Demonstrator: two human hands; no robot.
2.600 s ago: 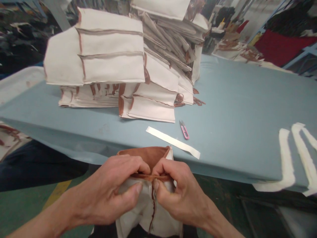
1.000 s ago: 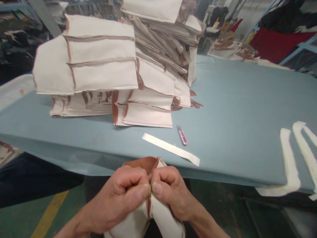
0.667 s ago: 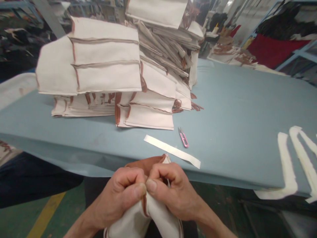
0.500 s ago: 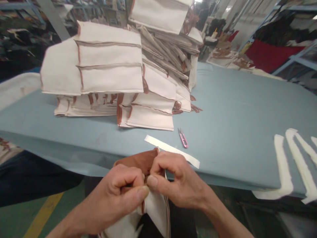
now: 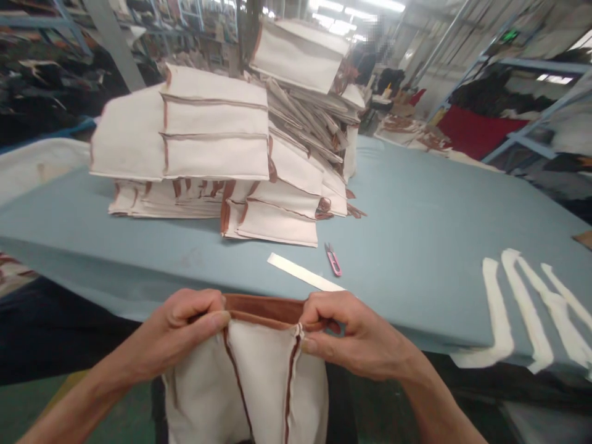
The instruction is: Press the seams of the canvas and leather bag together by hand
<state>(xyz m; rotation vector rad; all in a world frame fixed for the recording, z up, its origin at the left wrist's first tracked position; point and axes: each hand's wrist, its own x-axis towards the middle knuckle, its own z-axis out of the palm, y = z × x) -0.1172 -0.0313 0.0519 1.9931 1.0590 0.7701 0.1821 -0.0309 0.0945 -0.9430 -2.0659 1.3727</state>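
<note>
A cream fabric bag [image 5: 261, 361] with brown-edged seams hangs at the table's near edge, its brown-lined opening spread between my hands. My left hand [image 5: 194, 324] pinches the left part of the rim, thumb on the near side. My right hand [image 5: 349, 333] grips the right corner of the rim, close to a seam. The bag's lower end runs out of view. Just beyond the rim lies a cream strip [image 5: 303, 271], its right end partly hidden by my right hand. Pink-handled thread snips [image 5: 333, 259] rest on the table past it.
Stacks of cream fabric pieces [image 5: 215, 154] with brown edging stand on the blue-covered table [image 5: 416, 216]. Several pale strips [image 5: 497, 308] hang over the near edge at right. Shelves with dark material [image 5: 485, 92] stand behind, and a blurred person [image 5: 370, 58] is at the back.
My hands have moved apart, left and right, from close together at the rim. The bag's opening is now stretched straight between them, and more of its front shows. The view has tilted up slightly.
</note>
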